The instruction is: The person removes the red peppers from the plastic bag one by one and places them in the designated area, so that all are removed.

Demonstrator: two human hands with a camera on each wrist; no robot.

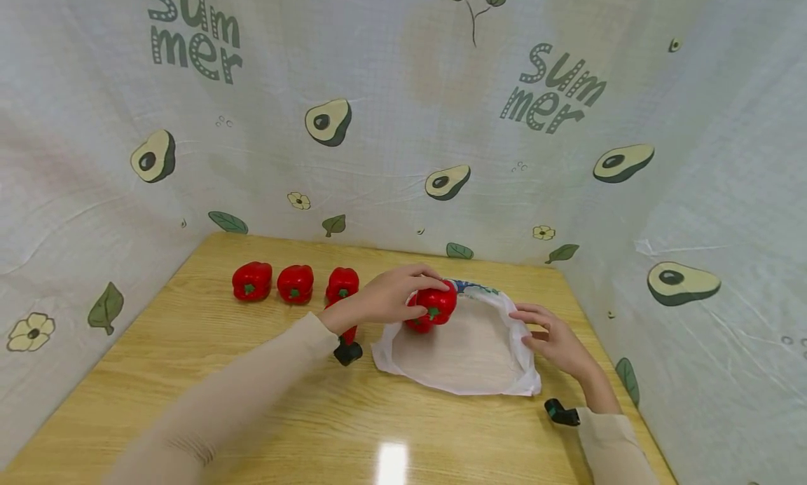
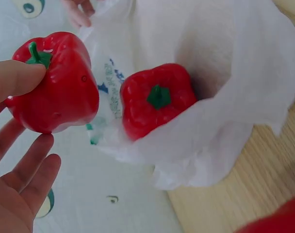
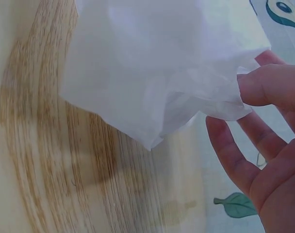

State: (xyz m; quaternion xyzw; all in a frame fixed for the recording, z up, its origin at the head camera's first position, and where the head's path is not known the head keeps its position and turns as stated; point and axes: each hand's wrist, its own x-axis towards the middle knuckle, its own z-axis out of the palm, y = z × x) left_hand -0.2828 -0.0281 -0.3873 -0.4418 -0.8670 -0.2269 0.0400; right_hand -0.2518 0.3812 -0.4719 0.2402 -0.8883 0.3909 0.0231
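Fingers (image 2: 14, 77) of the left hand (image 1: 394, 294) curl round a red pepper (image 1: 437, 304), holding it at the far left rim of a white bag (image 1: 466, 352) lying open near the centre of the frame. A second pepper (image 2: 157, 99) already sits inside the bag, just beside the held one. At the bag's right edge, the right hand (image 1: 557, 341) pinches the thin white film between thumb and fingers. Three more peppers (image 1: 295, 283) stand in a row on the wooden worktop (image 1: 252, 415), toward the middle left, before an avocado-print cloth (image 1: 403, 120).
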